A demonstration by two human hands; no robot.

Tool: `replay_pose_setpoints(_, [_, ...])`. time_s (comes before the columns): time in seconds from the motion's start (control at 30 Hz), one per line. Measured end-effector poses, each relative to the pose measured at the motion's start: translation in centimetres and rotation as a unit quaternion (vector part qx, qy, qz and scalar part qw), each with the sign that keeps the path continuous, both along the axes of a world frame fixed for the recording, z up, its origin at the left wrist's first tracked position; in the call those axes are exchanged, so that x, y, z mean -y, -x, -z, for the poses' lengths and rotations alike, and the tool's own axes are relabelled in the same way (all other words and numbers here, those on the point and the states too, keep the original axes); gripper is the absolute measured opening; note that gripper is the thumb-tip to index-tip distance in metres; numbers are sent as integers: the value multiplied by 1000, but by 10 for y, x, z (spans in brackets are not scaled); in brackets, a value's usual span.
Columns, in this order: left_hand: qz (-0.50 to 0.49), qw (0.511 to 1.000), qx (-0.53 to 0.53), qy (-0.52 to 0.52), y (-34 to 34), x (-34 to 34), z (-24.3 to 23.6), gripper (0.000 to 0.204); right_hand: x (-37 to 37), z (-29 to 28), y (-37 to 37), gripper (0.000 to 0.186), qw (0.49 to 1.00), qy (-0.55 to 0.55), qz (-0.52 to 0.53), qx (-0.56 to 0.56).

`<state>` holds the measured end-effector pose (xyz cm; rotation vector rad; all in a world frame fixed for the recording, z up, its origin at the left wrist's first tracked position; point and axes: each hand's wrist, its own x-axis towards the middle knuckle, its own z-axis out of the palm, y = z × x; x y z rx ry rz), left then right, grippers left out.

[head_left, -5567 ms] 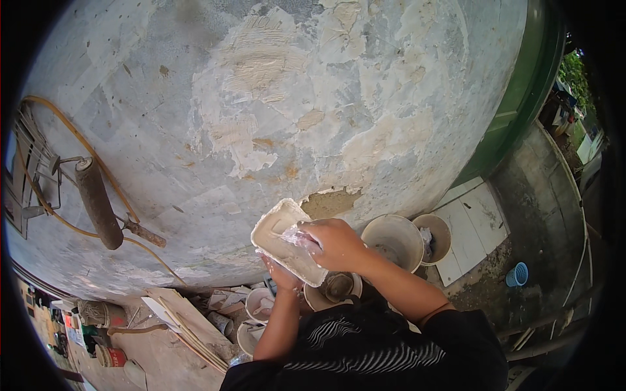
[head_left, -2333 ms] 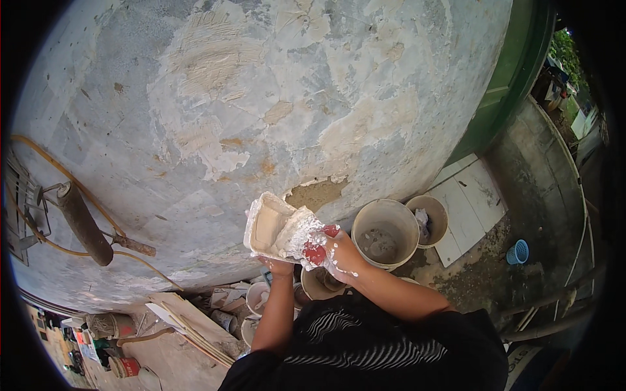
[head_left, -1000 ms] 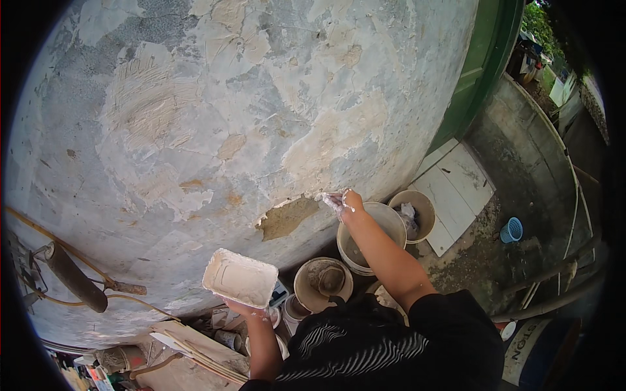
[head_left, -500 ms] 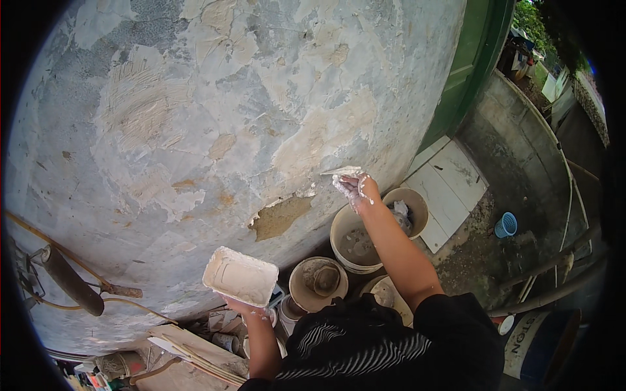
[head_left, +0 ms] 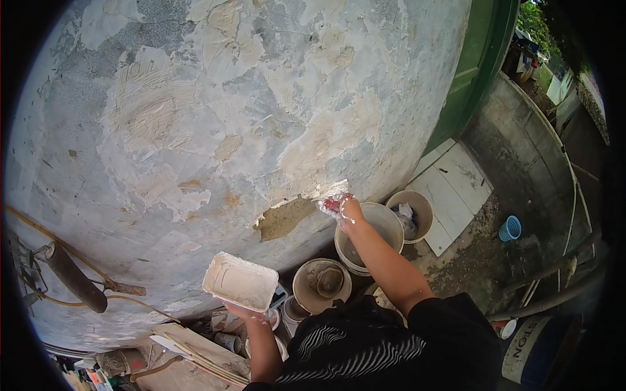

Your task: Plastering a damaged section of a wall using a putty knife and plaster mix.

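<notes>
My left hand [head_left: 246,310] grips a whitish rectangular container [head_left: 240,280] from underneath, with pale paste inside and crusted on its rim. My right hand [head_left: 344,210], smeared with white, is shut on the red handle of a putty knife, whose paste-covered blade [head_left: 334,189] is at the wall [head_left: 156,117]. The blade is just above the right end of an irregular bare patch [head_left: 283,217], where the plaster has broken away. Pale patches of filler cover much of the wall above it.
Several buckets [head_left: 306,290] stand below along the wall. A roller [head_left: 75,277] and yellow hose [head_left: 137,296] are at the left, above boards [head_left: 195,358]. To the right are a green door [head_left: 466,78], white tiles [head_left: 456,195], a blue basket [head_left: 510,227] and a drum [head_left: 525,348].
My right hand left the container and moved up to the wall. Over the last half second it dropped slightly with the blade. My left hand moved down-left with the container since two seconds ago.
</notes>
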<state>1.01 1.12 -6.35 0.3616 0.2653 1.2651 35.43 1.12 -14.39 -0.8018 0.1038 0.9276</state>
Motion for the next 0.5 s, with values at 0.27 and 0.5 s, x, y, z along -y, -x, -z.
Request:
replay_pose_setpoints(0.27, [-26,999,-17,7,7,0,7,57,21,-80,-27,27,997,-75,15,30])
replay_pose_setpoints(0.5, [-33,999,-27,17,7,-3,15,57,55,-73,-28,12,993,-55,-65,85])
